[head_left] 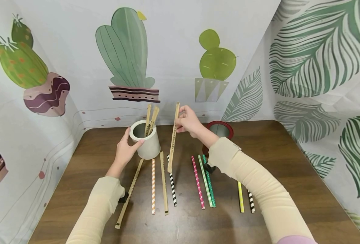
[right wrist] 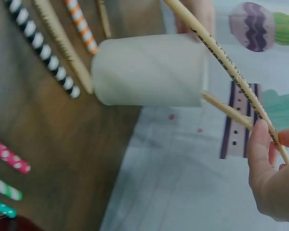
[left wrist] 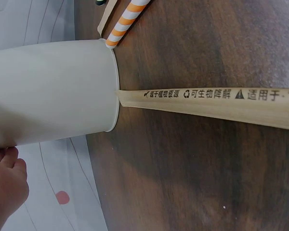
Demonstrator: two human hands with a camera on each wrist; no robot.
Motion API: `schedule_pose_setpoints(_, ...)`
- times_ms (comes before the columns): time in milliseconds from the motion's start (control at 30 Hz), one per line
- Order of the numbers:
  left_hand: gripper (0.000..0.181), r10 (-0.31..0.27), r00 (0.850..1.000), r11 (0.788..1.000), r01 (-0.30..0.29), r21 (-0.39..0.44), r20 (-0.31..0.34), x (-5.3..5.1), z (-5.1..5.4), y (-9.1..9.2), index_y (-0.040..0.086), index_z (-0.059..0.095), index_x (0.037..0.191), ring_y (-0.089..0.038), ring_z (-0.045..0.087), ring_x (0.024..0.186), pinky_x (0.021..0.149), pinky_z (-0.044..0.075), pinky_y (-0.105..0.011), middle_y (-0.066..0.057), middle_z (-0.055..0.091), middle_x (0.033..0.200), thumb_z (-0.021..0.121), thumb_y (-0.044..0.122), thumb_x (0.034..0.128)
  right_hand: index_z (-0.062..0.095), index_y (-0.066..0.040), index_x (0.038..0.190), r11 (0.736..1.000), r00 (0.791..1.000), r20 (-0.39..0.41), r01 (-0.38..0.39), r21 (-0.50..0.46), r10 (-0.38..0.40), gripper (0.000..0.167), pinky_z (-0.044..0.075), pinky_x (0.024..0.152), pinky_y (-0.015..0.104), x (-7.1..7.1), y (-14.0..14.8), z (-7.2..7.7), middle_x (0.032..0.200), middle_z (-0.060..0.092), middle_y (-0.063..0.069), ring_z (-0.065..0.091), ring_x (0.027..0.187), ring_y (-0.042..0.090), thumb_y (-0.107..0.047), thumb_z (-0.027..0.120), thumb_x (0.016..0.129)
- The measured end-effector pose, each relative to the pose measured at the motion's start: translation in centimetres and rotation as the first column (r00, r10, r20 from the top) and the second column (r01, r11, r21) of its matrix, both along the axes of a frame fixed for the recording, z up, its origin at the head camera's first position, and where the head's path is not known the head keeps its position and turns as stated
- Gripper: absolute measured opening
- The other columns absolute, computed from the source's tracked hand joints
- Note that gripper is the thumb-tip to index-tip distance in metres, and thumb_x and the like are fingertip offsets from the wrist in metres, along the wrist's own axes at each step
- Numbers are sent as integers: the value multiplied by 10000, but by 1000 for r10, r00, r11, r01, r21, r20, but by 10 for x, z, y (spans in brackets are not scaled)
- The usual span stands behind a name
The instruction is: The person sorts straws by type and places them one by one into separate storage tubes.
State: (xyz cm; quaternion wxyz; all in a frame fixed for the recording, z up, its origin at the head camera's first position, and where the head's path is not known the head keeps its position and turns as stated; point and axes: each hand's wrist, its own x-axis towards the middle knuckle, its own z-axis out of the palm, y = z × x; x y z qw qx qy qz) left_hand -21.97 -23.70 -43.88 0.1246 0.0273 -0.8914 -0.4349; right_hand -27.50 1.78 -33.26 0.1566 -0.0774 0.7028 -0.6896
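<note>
My right hand (head_left: 188,121) pinches a paper-wrapped straw (head_left: 173,139) near its upper end, a little right of a white canister (head_left: 149,149). Brown with dark printing, the straw hangs nearly upright above the table. My left hand (head_left: 126,149) grips the canister's rim, thumb at the front and fingers at the left side. Other wrapped straws (head_left: 153,118) stand inside the canister and lean to the right. In the left wrist view, one wrapped straw (left wrist: 207,102) lies on the table with an end by the canister's base.
An orange-striped straw (head_left: 153,189), another wrapped straw (head_left: 164,186) and a black-striped straw (head_left: 173,193) lie before the canister. Pink (head_left: 198,184), green and yellow (head_left: 241,200) straws lie farther right. A red-rimmed canister (head_left: 220,122) stands partly behind my right arm. Printed cloth hangs behind the table.
</note>
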Motion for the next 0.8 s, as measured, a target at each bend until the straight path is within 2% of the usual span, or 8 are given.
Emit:
schedule_pose_setpoints(200,858,4,1000,1000,-4,0,-6,-1,-2,0,110,188,1418,-283,262,1316,1056,252,-450,-93,238,1454,640,432,764,331,-109,987,996,997,-31,63,-56,-65,317,500,476,247,-5,-5,21,756,461,58,509,514,148,94,470,786)
schedule_pose_setpoints(367,865,3,1000,1000,-3,6,-5,-1,-3,0,107,185,1418,-274,252,1321,1061,243,-448,-89,236,1455,639,440,761,339,-131,949,984,988,-66,128,-127,-137,291,492,471,242,-8,-8,35,742,463,58,500,541,127,87,459,799)
schedule_pose_setpoints(800,854,5,1000,1000,-5,6,-2,0,0,0,121,185,1420,-274,254,1321,1058,247,-456,-88,236,1455,641,426,765,335,-151,890,911,942,-128,256,-323,-309,267,492,471,210,-15,-21,57,726,444,48,517,571,130,87,430,812)
